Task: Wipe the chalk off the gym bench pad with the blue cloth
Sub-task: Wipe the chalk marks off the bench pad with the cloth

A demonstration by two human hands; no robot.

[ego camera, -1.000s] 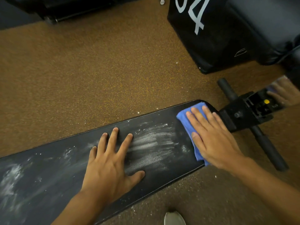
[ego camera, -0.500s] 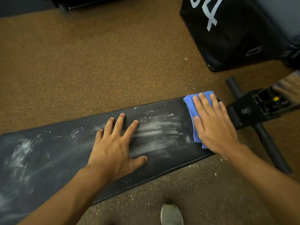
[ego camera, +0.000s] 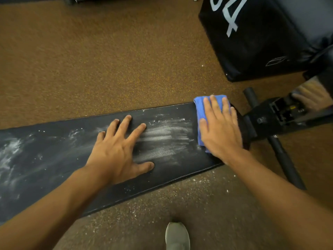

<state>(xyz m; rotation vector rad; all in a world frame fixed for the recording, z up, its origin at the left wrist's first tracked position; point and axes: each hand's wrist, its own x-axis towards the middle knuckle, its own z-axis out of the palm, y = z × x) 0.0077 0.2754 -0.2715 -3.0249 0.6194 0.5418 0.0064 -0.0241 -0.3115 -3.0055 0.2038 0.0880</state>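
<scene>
The black bench pad [ego camera: 59,150] runs across the view from the left edge to the right of centre. White chalk smears [ego camera: 167,134] streak it between my hands, with more chalk [ego camera: 10,150] at the far left. My left hand [ego camera: 119,150] lies flat on the pad, fingers spread, holding nothing. My right hand [ego camera: 219,127] presses flat on the folded blue cloth [ego camera: 200,112] at the pad's right end. Most of the cloth is hidden under the palm.
The black bench frame [ego camera: 270,116] with a foot bar [ego camera: 286,159] sticks out at the right. A large black padded box with white numbers [ego camera: 252,38] stands at the back right. My grey shoe [ego camera: 177,235] is on the brown speckled floor [ego camera: 90,60].
My right hand with the cloth has shifted slightly toward the far edge of the pad's right end. The left hand stays planted. The view has moved a little.
</scene>
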